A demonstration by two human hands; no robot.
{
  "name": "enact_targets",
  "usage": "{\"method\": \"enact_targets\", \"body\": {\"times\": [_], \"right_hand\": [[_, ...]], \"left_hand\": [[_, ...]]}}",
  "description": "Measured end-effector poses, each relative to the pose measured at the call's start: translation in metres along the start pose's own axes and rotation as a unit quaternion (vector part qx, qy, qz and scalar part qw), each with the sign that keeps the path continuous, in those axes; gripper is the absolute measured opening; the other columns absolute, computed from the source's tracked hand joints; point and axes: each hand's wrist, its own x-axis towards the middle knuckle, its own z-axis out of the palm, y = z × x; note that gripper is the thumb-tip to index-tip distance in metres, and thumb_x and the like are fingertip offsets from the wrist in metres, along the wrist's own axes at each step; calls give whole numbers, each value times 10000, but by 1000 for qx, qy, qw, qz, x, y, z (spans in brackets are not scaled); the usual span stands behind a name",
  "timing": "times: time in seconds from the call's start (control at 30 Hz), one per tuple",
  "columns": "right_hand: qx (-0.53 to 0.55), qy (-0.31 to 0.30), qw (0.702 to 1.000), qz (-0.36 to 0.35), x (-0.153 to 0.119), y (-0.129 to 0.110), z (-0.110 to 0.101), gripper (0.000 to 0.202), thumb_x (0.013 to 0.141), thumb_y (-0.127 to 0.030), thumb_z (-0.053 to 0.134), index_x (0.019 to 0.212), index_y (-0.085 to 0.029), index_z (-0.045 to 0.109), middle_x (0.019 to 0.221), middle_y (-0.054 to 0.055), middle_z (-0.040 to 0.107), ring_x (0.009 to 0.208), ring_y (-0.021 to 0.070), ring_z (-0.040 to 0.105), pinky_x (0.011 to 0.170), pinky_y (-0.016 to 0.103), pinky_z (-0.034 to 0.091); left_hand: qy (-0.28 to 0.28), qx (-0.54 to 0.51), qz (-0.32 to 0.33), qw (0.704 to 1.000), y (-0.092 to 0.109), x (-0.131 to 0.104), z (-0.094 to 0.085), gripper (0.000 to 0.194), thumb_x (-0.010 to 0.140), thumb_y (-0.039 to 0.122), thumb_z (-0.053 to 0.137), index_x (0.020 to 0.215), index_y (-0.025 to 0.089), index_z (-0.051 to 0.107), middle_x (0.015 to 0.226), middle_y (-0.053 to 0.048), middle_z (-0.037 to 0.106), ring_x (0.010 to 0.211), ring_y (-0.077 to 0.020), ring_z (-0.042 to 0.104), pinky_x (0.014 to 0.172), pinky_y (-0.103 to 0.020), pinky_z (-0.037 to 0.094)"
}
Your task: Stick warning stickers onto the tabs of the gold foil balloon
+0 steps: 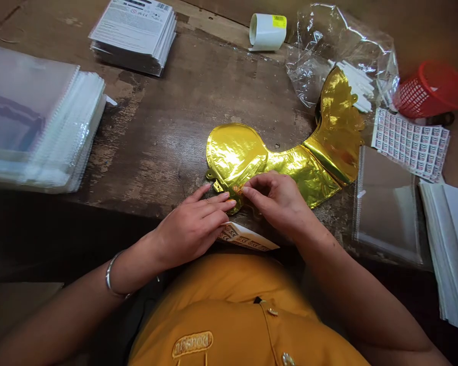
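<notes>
A flat gold foil balloon lies on the worn wooden table, with folded, scalloped gold foil at its right end. My left hand rests with fingers stretched out flat on the balloon's near edge, beside a small tab. Thumb and index finger of my right hand pinch together on a small sticker against the foil. Its printing is too small to read. A bent sticker sheet with CE marks sits at the table edge, partly hidden by my left hand.
Stacked clear plastic sleeves and printed cards are on the left. A white label roll, a clear bag of white sticks and a red basket stand behind. Right are a sticker sheet, clear sleeve and papers.
</notes>
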Motion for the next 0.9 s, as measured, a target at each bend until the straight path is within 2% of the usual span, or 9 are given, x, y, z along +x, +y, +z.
{"method": "enact_targets", "body": {"times": [0.1,0.37,0.63,0.77,0.9], "right_hand": [[20,7,1000,-4,0,-1,-1,193,836,-251,606,668,-170,653,667,2,635,642,126,543,631,264,403],[-10,7,1000,-21,0,3,1,154,824,-247,624,709,-175,696,688,12,664,683,147,568,659,279,413],[-84,21,996,-10,-2,-3,5,143,805,-220,629,680,-194,695,665,12,666,698,161,565,663,287,397],[-156,43,987,-1,-2,-8,7,199,809,-337,674,672,-194,652,676,19,656,673,168,548,638,297,374],[-214,80,973,39,3,-1,7,358,759,-472,718,928,-177,606,728,28,626,636,175,528,588,299,370]], "left_hand": [[1,-1,0,1000,0,-1,0,88,908,140,531,962,157,599,1236,-83,669,1242,-204,562,1175,-456,273],[0,1,1,1000,0,0,0,106,903,131,527,977,158,598,1247,-82,663,1247,-204,557,1173,-458,273],[0,9,1,1000,1,-1,0,105,902,136,532,977,155,602,1242,-77,667,1241,-206,563,1177,-449,256],[-2,10,-4,1000,1,1,-1,118,900,125,524,982,160,601,1233,-73,672,1230,-196,572,1187,-437,226],[-2,10,-6,1000,0,2,0,105,887,126,544,969,163,598,1230,-63,675,1232,-193,570,1194,-427,200]]}}
